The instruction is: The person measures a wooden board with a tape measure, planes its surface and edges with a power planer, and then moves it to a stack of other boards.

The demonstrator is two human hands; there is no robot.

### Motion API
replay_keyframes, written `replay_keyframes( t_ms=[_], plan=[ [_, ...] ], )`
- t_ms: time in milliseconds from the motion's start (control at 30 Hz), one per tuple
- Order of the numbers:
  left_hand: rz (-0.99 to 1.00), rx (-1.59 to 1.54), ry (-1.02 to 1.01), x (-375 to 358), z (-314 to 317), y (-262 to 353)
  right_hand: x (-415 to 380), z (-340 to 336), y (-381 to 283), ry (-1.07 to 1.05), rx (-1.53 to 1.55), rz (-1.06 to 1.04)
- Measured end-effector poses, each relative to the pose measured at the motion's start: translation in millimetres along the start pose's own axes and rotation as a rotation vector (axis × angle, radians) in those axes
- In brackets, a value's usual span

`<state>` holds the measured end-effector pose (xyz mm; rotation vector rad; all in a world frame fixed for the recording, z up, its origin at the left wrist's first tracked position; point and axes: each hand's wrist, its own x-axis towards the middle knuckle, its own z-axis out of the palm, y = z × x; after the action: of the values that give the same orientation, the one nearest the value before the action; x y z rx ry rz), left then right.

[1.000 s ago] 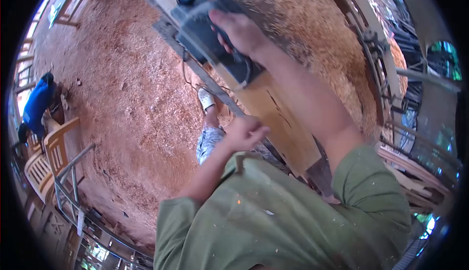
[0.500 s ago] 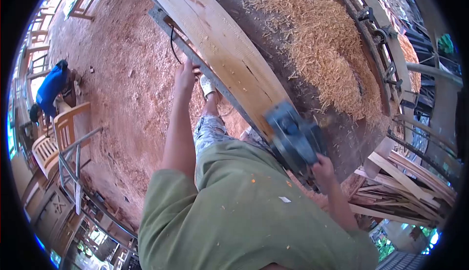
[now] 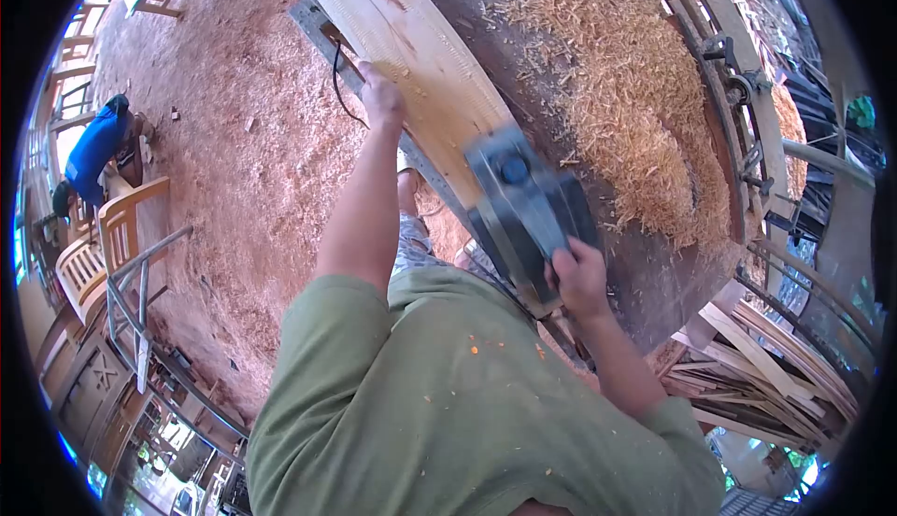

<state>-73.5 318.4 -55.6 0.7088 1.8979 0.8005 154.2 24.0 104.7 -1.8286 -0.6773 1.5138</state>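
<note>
A long, pale wooden plank (image 3: 425, 72) with dark stains lies along the workbench (image 3: 645, 278). My right hand (image 3: 581, 278) is closed round the rear handle of an electric planer (image 3: 523, 203), which rests on the near end of the plank and is slightly blurred. Farther up, my left hand (image 3: 381, 98) grips the plank's left edge, its fingers partly hidden. Just left of that hand a black cord (image 3: 338, 96) hangs off the bench's metal edge.
Wood shavings (image 3: 635, 133) are heaped on the bench right of the plank. Clamps (image 3: 733, 77) line its far right side. Offcut strips (image 3: 775, 357) are stacked at lower right. A person in a blue shirt (image 3: 98, 154) bends near wooden chairs (image 3: 84, 268) at left.
The planer and my right hand have moved up and left along the plank. My left hand has shifted up and right from beside the cord onto the plank's edge.
</note>
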Motion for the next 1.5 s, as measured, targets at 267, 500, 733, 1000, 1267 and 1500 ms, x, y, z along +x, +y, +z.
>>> replay_keyframes(
  t_ms=[267,500,733,1000,1267,1500],
  plan=[
    [-0.123,-0.363,-0.310,5,-23,-18,127,96,-123,-0.050,0.068,-0.142],
    [0.034,-0.441,0.038,-15,-76,-65,230,134,-186,-0.324,0.100,-0.265],
    [0.041,-0.361,0.142,-25,-136,-74,145,75,-124,-0.334,0.053,-0.188],
    [0.115,-0.262,0.147,-42,-134,-75,-61,-60,31,-0.202,0.049,-0.029],
    [1.314,0.671,-0.407,-117,-49,-33,-161,-101,108,-0.062,0.089,0.129],
    [1.126,0.463,-0.002,-28,-38,49,-100,-30,60,-0.016,0.151,0.172]
  ],
)
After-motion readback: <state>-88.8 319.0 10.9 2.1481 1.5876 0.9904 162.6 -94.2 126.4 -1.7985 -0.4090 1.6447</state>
